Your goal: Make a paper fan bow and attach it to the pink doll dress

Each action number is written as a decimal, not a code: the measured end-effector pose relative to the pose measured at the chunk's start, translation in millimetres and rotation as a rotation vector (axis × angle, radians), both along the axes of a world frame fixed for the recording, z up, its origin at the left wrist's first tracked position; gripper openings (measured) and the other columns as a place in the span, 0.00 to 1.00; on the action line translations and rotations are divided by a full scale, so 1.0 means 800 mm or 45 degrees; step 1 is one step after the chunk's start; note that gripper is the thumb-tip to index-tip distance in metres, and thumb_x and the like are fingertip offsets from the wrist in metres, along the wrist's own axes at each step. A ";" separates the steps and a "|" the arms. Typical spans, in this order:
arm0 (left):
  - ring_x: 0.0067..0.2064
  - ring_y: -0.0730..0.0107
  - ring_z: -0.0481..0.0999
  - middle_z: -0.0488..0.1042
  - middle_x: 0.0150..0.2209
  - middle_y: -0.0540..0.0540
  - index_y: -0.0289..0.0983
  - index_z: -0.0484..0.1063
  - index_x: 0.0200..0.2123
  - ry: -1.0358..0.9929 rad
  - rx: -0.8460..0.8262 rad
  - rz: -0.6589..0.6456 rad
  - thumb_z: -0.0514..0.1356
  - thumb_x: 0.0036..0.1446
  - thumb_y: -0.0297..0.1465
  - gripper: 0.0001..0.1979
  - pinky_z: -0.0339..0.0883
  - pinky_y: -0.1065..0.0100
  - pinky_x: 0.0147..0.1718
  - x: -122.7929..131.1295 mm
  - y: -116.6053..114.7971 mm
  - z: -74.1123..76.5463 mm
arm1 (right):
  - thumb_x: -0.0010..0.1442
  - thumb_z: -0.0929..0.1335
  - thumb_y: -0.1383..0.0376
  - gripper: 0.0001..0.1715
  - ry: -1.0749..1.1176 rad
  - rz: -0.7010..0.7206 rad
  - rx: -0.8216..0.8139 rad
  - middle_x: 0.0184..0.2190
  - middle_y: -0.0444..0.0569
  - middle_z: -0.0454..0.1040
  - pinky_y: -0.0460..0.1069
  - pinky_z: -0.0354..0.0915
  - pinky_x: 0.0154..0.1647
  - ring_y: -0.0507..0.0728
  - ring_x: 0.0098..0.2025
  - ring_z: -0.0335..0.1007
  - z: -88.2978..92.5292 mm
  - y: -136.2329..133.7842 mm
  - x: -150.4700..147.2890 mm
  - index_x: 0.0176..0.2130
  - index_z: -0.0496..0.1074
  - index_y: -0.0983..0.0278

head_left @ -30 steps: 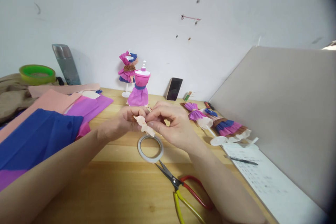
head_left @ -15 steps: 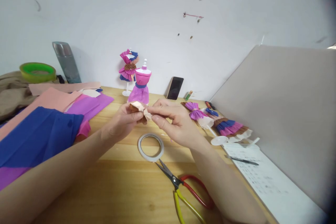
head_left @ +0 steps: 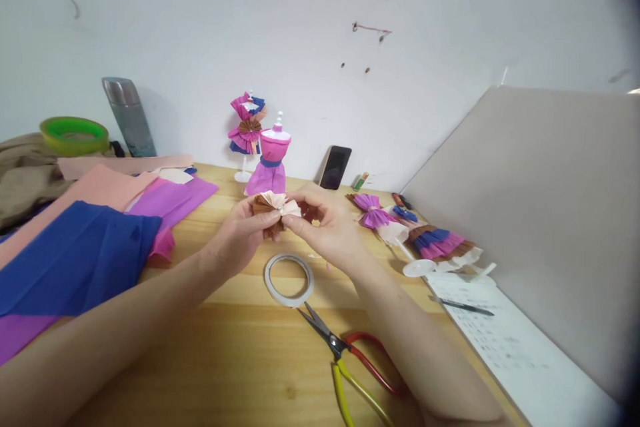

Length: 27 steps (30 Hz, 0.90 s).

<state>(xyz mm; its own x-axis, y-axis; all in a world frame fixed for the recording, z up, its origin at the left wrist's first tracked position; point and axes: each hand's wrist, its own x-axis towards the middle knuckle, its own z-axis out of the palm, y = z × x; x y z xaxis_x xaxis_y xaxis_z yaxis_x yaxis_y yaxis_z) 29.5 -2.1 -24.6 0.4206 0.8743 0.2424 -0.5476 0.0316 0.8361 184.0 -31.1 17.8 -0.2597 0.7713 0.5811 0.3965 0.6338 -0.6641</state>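
Both my hands meet above the wooden table (head_left: 240, 353) and pinch a small pleated paper bow (head_left: 276, 207), peach on top with brown underneath. My left hand (head_left: 240, 235) grips its left side from below. My right hand (head_left: 325, 227) pinches the right side with thumb and fingers closed. A roll of clear tape (head_left: 289, 279) lies flat just below my hands. Scissors (head_left: 350, 360) with red and yellow handles lie nearer to me.
Blue, purple and peach paper sheets (head_left: 75, 253) cover the left of the table. Two small dress mannequins (head_left: 270, 160) and a phone (head_left: 335, 168) stand at the wall. A paper dress on a stand (head_left: 425, 243) lies right, beside a grey board (head_left: 540, 213) and a pen (head_left: 465, 307).
The peach strip that hung down is now folded up onto the bow. Both hands rose slightly and drew closer together around it.
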 end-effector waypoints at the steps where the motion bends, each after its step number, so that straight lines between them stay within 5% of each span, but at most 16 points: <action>1: 0.25 0.75 0.64 0.70 0.25 0.50 0.34 0.73 0.29 0.001 -0.008 0.005 0.68 0.45 0.32 0.09 0.58 0.71 0.25 0.001 -0.002 0.000 | 0.55 0.68 0.68 0.06 0.026 0.004 -0.001 0.29 0.46 0.72 0.47 0.61 0.27 0.51 0.29 0.66 -0.002 0.001 -0.001 0.35 0.75 0.65; 10: 0.27 0.75 0.65 0.69 0.25 0.50 0.33 0.72 0.29 0.119 -0.030 0.041 0.68 0.44 0.31 0.10 0.61 0.73 0.25 0.003 -0.019 0.012 | 0.54 0.69 0.65 0.06 0.179 0.096 -0.240 0.23 0.44 0.69 0.47 0.60 0.27 0.51 0.26 0.65 -0.006 0.010 0.007 0.28 0.72 0.66; 18: 0.31 0.70 0.70 0.74 0.32 0.45 0.34 0.75 0.38 0.206 0.077 -0.025 0.69 0.45 0.34 0.16 0.67 0.71 0.27 0.000 -0.016 0.003 | 0.51 0.69 0.61 0.10 0.280 0.206 -0.491 0.19 0.40 0.65 0.46 0.58 0.25 0.48 0.22 0.60 0.004 0.014 0.019 0.26 0.68 0.65; 23: 0.30 0.69 0.72 0.75 0.29 0.45 0.34 0.75 0.36 0.282 0.078 0.058 0.67 0.49 0.39 0.16 0.67 0.70 0.27 -0.006 -0.008 0.004 | 0.52 0.69 0.61 0.10 0.175 0.203 -0.472 0.21 0.41 0.66 0.46 0.59 0.26 0.50 0.23 0.62 0.001 0.017 0.022 0.26 0.67 0.65; 27: 0.25 0.74 0.69 0.74 0.26 0.47 0.32 0.76 0.34 0.286 0.047 0.123 0.71 0.43 0.36 0.17 0.64 0.72 0.25 -0.005 -0.008 0.011 | 0.57 0.66 0.65 0.09 -0.080 0.096 -0.268 0.24 0.44 0.68 0.47 0.59 0.30 0.51 0.28 0.65 -0.001 0.014 0.018 0.26 0.68 0.65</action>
<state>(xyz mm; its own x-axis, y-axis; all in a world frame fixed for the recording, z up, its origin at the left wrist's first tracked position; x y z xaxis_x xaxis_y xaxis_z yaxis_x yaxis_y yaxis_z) 25.7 -8.8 -15.7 0.3824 0.9053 0.1847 -0.3468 -0.0447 0.9369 198.4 -20.3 17.3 -0.3514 0.8510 0.3902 0.3981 0.5131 -0.7604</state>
